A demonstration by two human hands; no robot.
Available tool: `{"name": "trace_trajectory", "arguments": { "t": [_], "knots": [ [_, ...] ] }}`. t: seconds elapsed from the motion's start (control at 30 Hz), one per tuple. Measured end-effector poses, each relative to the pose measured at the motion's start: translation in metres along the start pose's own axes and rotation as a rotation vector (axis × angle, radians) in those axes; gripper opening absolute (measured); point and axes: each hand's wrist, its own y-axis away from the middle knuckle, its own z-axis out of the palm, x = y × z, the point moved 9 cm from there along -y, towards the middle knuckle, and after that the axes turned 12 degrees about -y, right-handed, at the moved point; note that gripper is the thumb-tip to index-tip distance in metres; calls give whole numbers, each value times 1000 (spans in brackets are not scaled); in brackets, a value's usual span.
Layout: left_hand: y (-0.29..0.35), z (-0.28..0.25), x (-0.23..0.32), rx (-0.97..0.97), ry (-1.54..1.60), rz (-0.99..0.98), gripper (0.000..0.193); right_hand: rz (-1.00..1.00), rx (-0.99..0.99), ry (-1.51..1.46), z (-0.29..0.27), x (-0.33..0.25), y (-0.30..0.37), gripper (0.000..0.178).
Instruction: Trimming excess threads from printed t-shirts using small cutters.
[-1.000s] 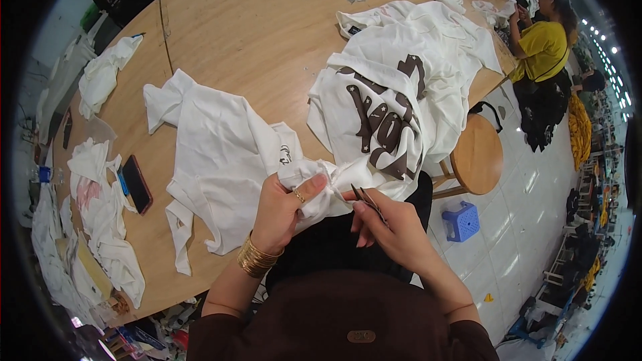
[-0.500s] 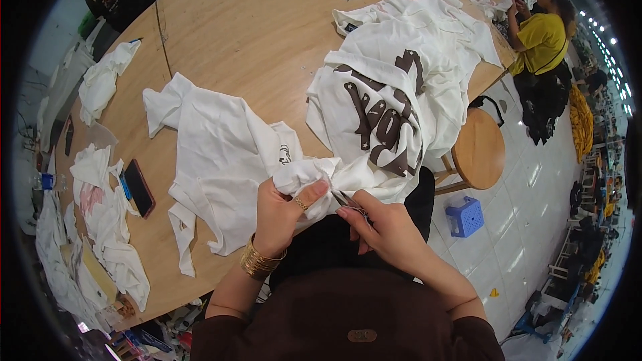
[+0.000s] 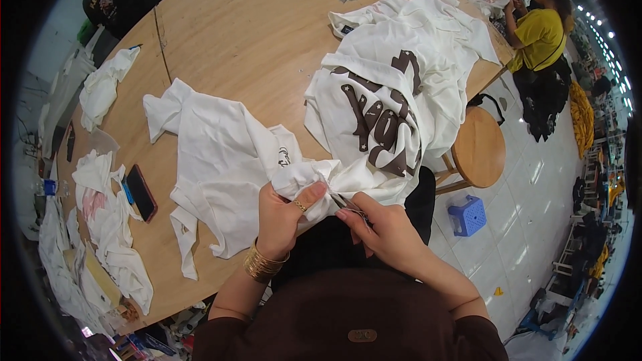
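My left hand [image 3: 284,214] is closed on a bunched part of a white garment [image 3: 217,150], with the thumb pressing on the fabric. Between the fingers of my right hand [image 3: 381,227] is a small pair of metal thread snips [image 3: 345,204]; the tips are at the gathered cloth beside my left thumb. Most of that garment is spread over the table to the left. Right of it lies a heaped white garment [image 3: 445,103] with a large dark printed design, its near edge beside my hands. The exact spot where the blades meet the cloth is too small to make out.
The round wooden table [image 3: 234,33] carries a dark phone [image 3: 142,192] and more white cloth [image 3: 110,227] at the left. A wooden stool [image 3: 479,147] and a blue plastic stool [image 3: 467,216] stand at the right. A person in yellow [image 3: 540,37] works at the far right.
Hardly anything differs. Both hands keep their grips at the same spot on the cloth, and the whole view has shifted very slightly.
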Motion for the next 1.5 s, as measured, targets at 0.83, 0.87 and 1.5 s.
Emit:
{"name": "trace_trajectory", "arguments": {
  "t": [0.83,0.87,1.5],
  "knots": [
    [0,3,-2,-4,27,-7,21,-87,50,57,-3,-2,1,22],
    [0,2,-3,2,30,-9,20,-87,50,57,-3,-2,0,22],
    [0,13,-10,-24,198,-29,22,185,-5,-369,6,29,-11,31]
  ]
}}
